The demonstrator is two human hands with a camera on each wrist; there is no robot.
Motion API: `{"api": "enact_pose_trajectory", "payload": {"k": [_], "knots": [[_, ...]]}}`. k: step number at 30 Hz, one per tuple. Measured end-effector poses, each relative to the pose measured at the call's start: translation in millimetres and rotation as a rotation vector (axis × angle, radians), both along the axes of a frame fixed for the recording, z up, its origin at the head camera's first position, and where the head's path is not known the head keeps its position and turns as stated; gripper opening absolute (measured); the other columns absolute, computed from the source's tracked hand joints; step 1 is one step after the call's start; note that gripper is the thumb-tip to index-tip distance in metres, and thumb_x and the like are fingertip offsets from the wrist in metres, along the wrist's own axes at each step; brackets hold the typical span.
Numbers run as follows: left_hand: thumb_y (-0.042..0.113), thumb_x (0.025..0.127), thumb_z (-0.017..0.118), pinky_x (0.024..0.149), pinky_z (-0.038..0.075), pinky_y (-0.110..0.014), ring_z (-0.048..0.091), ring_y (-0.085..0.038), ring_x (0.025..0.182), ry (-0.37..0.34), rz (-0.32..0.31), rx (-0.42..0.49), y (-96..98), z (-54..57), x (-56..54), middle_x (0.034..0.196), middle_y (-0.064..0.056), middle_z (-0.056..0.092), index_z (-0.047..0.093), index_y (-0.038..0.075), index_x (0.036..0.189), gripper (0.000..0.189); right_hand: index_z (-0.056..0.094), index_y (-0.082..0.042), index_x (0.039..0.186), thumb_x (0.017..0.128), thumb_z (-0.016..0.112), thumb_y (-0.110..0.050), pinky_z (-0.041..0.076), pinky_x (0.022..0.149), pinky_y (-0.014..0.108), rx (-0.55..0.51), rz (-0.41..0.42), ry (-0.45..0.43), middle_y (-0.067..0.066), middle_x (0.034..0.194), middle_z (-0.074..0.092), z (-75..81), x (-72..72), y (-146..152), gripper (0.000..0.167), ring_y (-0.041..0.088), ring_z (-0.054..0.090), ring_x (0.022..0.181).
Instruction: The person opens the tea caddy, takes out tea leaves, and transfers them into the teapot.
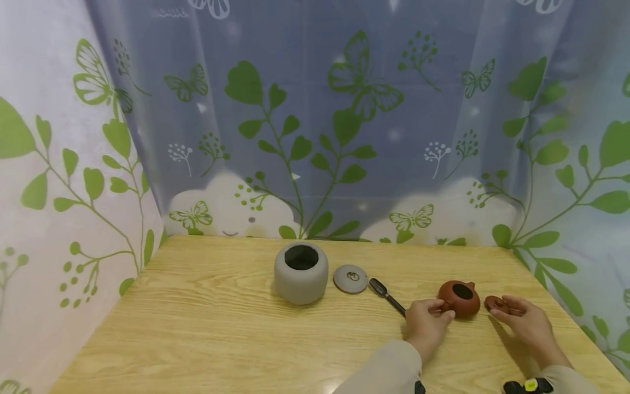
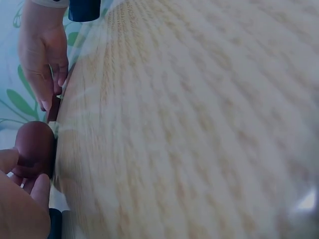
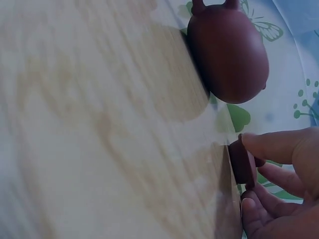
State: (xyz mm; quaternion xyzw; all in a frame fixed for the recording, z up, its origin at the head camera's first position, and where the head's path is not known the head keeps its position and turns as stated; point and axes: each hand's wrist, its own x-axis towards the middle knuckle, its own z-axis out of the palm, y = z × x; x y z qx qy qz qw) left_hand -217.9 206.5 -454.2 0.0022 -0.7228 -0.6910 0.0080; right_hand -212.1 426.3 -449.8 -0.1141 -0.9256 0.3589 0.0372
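A reddish-brown teapot (image 1: 467, 307) with its round mouth uncovered stands on the wooden table. My left hand (image 1: 427, 327) holds it at the handle side, thumb and fingers around the handle; the left wrist view shows those fingers at the near end of the teapot (image 2: 36, 144). To the right of the pot, my right hand (image 1: 534, 327) pinches the small matching teapot lid (image 1: 494, 304) by its rim. In the right wrist view the lid (image 3: 241, 162) is tipped on edge, close to the tabletop, apart from the pot (image 3: 229, 55).
A grey jar (image 1: 301, 284) with a dark opening stands left of centre. Beside it lies its round grey lid (image 1: 350, 283) with a small ring on top. A dark scoop (image 1: 389, 295) lies between that lid and my left hand. Patterned curtains (image 1: 305, 137) surround the table (image 1: 221, 328).
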Motion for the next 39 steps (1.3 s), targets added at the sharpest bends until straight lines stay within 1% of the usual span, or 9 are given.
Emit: {"api": "enact_pose_trajectory", "payload": {"k": [1,2,4,7,9,13,19,28,39], "knots": [[0.003,0.073,0.082,0.061,0.051,-0.015,0.066,-0.004,0.07,-0.001,0.011,-0.006,0.0,0.4,0.1,0.083,0.002,0.072,0.077,0.005,0.085,0.014,0.039,0.018,0.135,0.091,0.066,-0.037,0.039,0.064,0.009,0.001,-0.008,0.002,0.036,0.126,0.051,-0.3,-0.8,-0.4,0.075,-0.009,0.05,0.078],[0.003,0.073,0.082,0.061,0.051,-0.015,0.066,-0.004,0.069,-0.004,0.015,-0.007,0.4,0.8,0.0,0.083,0.002,0.072,0.078,0.006,0.085,0.013,0.039,0.018,0.135,0.091,0.066,-0.037,0.039,0.064,0.009,0.003,-0.012,-0.003,0.036,0.126,0.052,-0.3,-1.5,-0.6,0.076,-0.002,0.055,0.08],[0.003,0.073,0.082,0.061,0.051,-0.015,0.066,-0.004,0.069,-0.006,0.023,-0.01,1.1,0.8,-0.3,0.083,0.003,0.072,0.078,0.006,0.083,0.012,0.039,0.018,0.135,0.091,0.066,-0.037,0.04,0.064,0.011,0.016,-0.021,-0.01,0.036,0.126,0.052,0.2,-2.7,-1.1,0.076,0.017,0.062,0.089],[0.002,0.073,0.082,0.06,0.051,-0.015,0.065,-0.004,0.068,-0.021,0.035,-0.008,2.2,0.3,-0.8,0.082,0.003,0.072,0.078,0.007,0.083,0.012,0.039,0.018,0.135,0.091,0.066,-0.038,0.045,0.072,0.021,0.025,-0.028,-0.02,0.036,0.126,0.052,0.5,-3.8,-2.1,0.076,0.042,0.055,0.106],[0.002,0.073,0.082,0.06,0.051,-0.015,0.065,-0.004,0.067,-0.024,0.045,-0.007,2.6,-0.6,-1.1,0.081,0.003,0.072,0.078,0.007,0.082,0.011,0.038,0.019,0.135,0.091,0.065,-0.037,0.048,0.081,0.033,0.027,-0.02,-0.025,0.037,0.126,0.051,0.0,-4.2,-2.6,0.076,0.047,0.052,0.109],[0.002,0.073,0.081,0.059,0.05,-0.017,0.065,-0.004,0.066,-0.023,0.062,-0.006,3.4,-1.0,-0.4,0.079,0.003,0.071,0.078,0.007,0.08,0.009,0.036,0.019,0.135,0.092,0.063,-0.039,0.041,0.092,0.056,0.034,-0.017,-0.035,0.039,0.131,0.044,0.2,-4.3,-2.5,0.077,0.054,0.044,0.115],[0.002,0.074,0.081,0.058,0.05,-0.017,0.065,-0.004,0.065,-0.032,0.067,-0.015,2.9,-0.1,-0.7,0.074,0.005,0.071,0.078,0.009,0.078,0.009,0.036,0.016,0.137,0.091,0.064,-0.043,0.037,0.095,0.06,0.041,-0.036,-0.05,0.04,0.135,0.038,1.1,-5.2,-2.0,0.08,0.057,0.039,0.118],[0.004,0.075,0.081,0.057,0.049,-0.017,0.063,-0.001,0.062,-0.023,0.074,-0.045,3.0,0.4,-1.5,0.069,0.006,0.069,0.077,0.011,0.075,0.008,0.041,0.018,0.133,0.091,0.065,-0.042,0.04,0.092,0.059,0.053,-0.059,-0.037,0.038,0.125,0.05,2.4,-4.7,-2.0,0.078,0.056,0.044,0.114],[0.004,0.074,0.081,0.058,0.048,-0.017,0.061,-0.001,0.063,-0.017,0.088,-0.069,3.2,1.5,-0.1,0.069,0.007,0.069,0.077,0.012,0.074,0.009,0.037,0.016,0.138,0.091,0.061,-0.048,0.037,0.098,0.057,-0.049,-0.088,-0.02,0.034,0.134,0.044,12.2,1.0,-11.1,0.083,0.052,0.04,0.124]]}}
